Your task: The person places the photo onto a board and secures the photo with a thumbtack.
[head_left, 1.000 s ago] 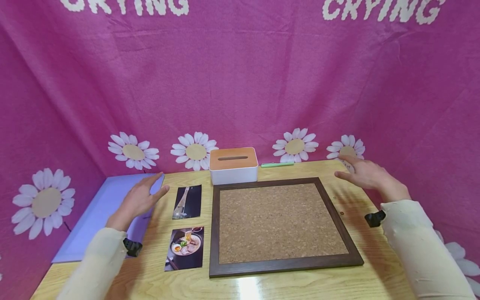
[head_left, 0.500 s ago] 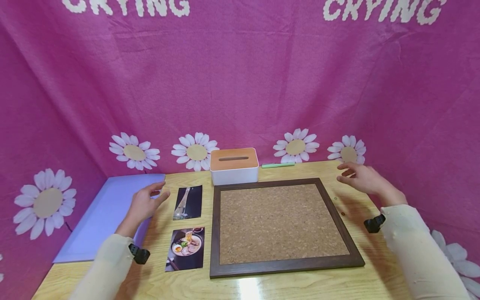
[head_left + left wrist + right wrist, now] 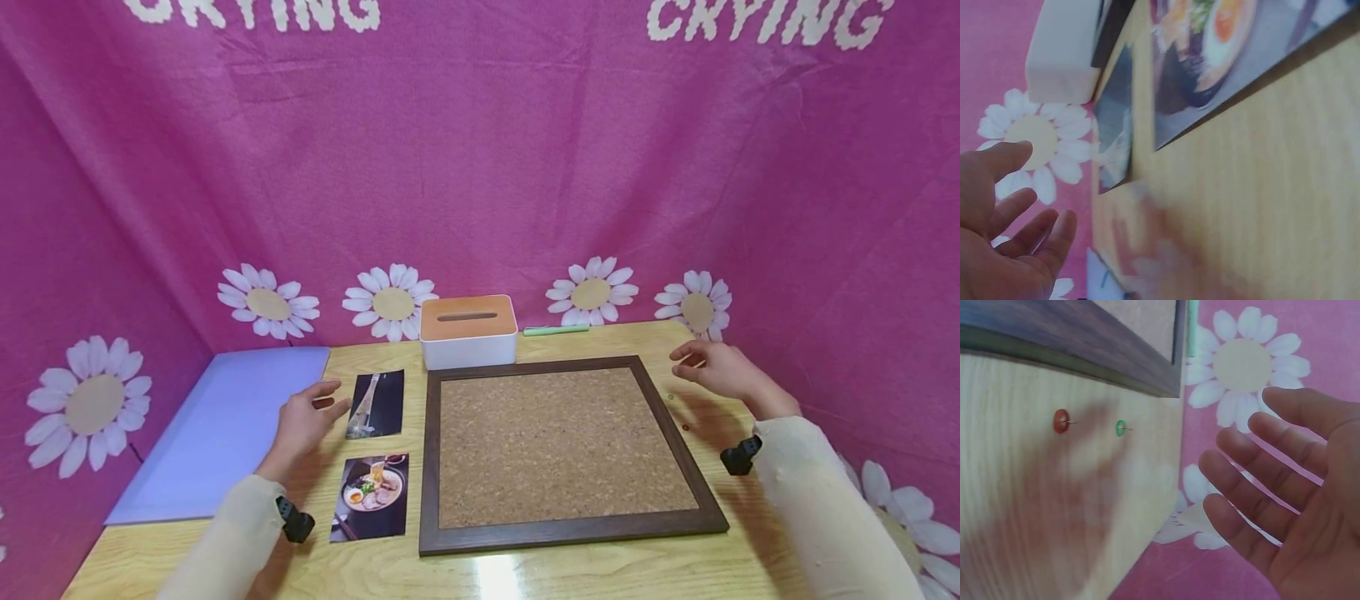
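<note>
My left hand [image 3: 306,421], empty and with loosely bent fingers, hovers just left of a photo of a lit tower [image 3: 377,404]. Below that photo lies another one, showing a bowl of ramen [image 3: 372,497]. At the right, my right hand [image 3: 718,369] is held over the table beyond the corkboard's right side, its fingers relaxed around nothing. The corkboard [image 3: 562,446] lies flat in a dark wooden frame. Beside its right edge, in the right wrist view, a red thumbtack [image 3: 1061,421] and a green thumbtack [image 3: 1120,428] rest on the wood, pins pointing sideways.
A white tissue box [image 3: 468,350] with a wooden lid stands behind the board. A green pen [image 3: 556,330] lies at the table's back edge. On the left is a flat lilac panel [image 3: 217,433]. Pink cloth [image 3: 480,167] with daisies encloses the table.
My left hand has moved right and toward me, off the lilac panel to the tower photo's side. My right hand has come down slightly toward me, its fingers more bent.
</note>
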Available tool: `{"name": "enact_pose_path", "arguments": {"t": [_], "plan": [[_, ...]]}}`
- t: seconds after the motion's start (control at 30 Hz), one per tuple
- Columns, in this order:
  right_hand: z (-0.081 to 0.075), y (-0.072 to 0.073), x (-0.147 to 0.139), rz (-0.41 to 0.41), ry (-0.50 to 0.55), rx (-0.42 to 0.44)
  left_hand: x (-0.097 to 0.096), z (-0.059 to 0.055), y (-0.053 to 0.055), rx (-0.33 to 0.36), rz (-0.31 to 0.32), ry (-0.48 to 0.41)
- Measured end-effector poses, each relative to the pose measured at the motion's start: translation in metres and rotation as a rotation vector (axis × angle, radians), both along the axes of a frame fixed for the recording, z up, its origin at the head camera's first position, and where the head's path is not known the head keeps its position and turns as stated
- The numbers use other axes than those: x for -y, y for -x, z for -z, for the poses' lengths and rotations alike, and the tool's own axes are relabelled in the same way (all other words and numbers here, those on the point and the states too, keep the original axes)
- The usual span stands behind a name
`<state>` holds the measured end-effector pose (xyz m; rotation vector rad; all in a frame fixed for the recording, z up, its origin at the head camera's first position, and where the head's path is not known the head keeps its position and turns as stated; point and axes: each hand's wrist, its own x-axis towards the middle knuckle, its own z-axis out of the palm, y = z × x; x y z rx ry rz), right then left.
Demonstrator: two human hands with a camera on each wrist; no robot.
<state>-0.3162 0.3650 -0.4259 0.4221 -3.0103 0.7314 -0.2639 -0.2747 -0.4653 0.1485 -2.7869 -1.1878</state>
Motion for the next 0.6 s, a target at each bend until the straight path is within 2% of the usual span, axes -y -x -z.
{"name": "enact_pose_path", "arguments": {"t": [0.27, 0.6], "plan": [[0.020, 0.005, -0.009, -0.001, -0.004, 0.041, -0.008, 0.018, 0.000, 0.036, -0.030, -0.009], [0.044, 0.005, -0.013, 0.025, 0.011, 0.146, -0.018, 0.027, -0.001, 0.051, -0.046, -0.020]]}}
